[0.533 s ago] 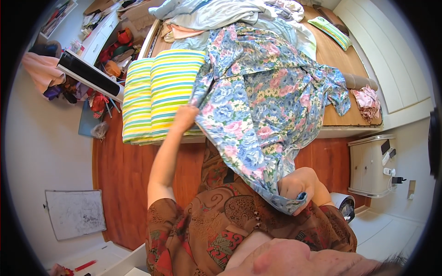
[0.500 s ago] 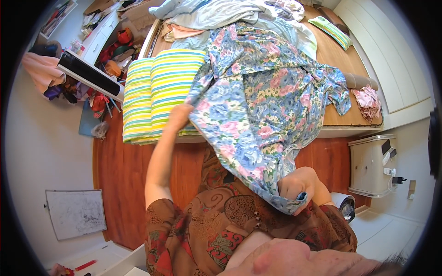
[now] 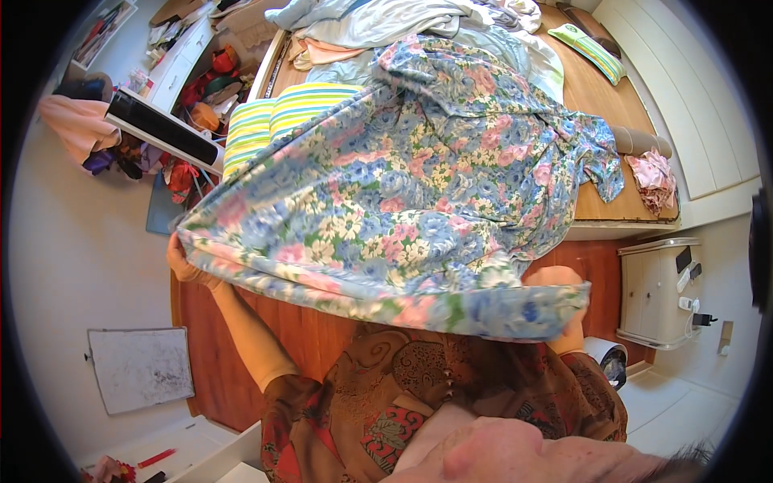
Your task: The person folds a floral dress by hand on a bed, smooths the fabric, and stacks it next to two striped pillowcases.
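A large blue-and-pink floral cloth, like a bed sheet, spreads from the bed toward my body. At its left corner my left hand is closed on the edge, arm stretched far out to the left. My right hand grips the near right end, its fingers partly hidden behind the cloth. Between the two hands the near edge hangs taut over the floor, a little blurred. The far part lies rumpled on the bed. Under its left side, a striped yellow, green and blue pillow is partly covered.
Rumpled light-coloured bedding lies along the far side of the bed. A small striped pillow, a brown roll and crumpled pink fabric are on the right. A pale cabinet stands right of the wooden floor.
My left hand has swung out to the left and nearer, pulling the cloth's edge across the striped pillow. My right hand has risen slightly and moved right with its end.
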{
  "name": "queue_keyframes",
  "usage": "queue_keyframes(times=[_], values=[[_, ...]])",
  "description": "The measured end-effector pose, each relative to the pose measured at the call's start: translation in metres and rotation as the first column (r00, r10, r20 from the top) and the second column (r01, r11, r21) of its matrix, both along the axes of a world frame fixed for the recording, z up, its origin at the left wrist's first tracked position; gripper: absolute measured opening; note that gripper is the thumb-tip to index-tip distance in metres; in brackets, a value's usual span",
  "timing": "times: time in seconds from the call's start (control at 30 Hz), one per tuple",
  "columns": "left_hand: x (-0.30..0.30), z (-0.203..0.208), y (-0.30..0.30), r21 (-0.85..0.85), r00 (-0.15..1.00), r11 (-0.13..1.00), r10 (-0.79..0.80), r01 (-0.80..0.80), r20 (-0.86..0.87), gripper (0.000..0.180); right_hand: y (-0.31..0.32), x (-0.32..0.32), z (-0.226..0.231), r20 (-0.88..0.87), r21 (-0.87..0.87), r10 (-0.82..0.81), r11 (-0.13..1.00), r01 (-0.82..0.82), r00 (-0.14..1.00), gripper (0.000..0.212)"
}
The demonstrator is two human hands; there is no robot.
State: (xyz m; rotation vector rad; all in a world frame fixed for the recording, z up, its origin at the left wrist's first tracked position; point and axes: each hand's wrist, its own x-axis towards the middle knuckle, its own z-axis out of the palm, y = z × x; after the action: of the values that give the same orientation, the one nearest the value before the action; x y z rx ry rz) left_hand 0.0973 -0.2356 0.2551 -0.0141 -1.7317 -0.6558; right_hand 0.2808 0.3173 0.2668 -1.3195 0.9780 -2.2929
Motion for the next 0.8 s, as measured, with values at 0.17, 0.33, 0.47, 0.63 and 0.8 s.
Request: queue_keyframes(times=[0.17,0.33,0.47,0.63,0.8], values=[[-0.036,-0.041,0.049,0.213,0.980,0.973,-0.125,0.091,0.153,0.033,0.017,0.036,0.007,0.079,0.016,-0.184,0.983,0.183,0.980,0.010],[-0.066,-0.079,0.066,0.429,0.897,0.850,-0.407,0.305,0.170,0.025,0.020,0.042,0.001,0.135,0.022,-0.235,0.972,0.234,0.963,0.009],[-0.082,-0.081,0.081,0.810,0.577,-0.109,-0.648,0.576,-0.498,0.027,0.021,0.049,-0.006,0.189,0.038,-0.307,0.951,0.306,0.933,0.010],[-0.060,-0.014,0.091,0.763,0.700,0.209,-0.593,0.611,-0.398,0.025,0.033,0.056,-0.023,0.307,0.117,-0.506,0.861,0.495,0.806,0.013],[-0.002,0.056,0.092,0.608,0.830,0.567,-0.414,0.556,-0.374,0.023,0.046,0.056,-0.055,0.488,0.272,-0.724,0.657,0.703,0.488,0.016]])
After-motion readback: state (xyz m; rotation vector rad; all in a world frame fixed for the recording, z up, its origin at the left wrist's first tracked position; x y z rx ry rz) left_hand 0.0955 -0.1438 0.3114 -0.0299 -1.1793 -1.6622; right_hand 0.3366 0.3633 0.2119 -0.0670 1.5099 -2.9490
